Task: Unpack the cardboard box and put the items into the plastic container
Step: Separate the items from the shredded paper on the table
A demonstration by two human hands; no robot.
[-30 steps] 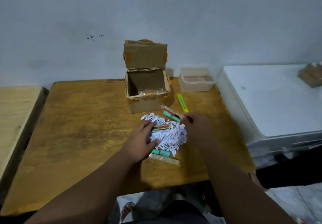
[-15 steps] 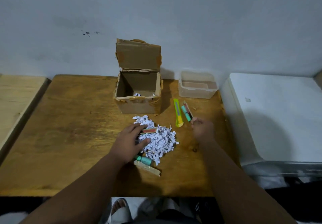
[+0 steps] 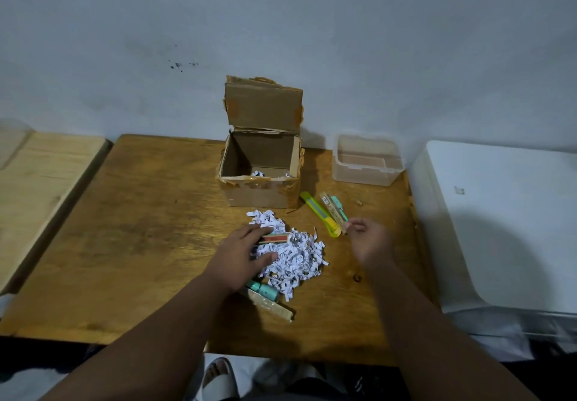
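- Our left hand (image 3: 240, 254) lies on the paper shreds (image 3: 299, 258) on the worktop (image 3: 140, 213), fingers (image 3: 253, 231) straight, touching a red pack (image 3: 275, 238)
- Our right hand (image 3: 370, 238) is blurred just beside a teal pack (image 3: 335, 210) and a yellow cutter (image 3: 318, 213); its fingers curl, gripping or not we cannot tell
- The box (image 3: 259, 193) stands open behind the shreds, the container (image 3: 363, 177) to its right
- A second teal pack (image 3: 265, 291) lies by our left wrist
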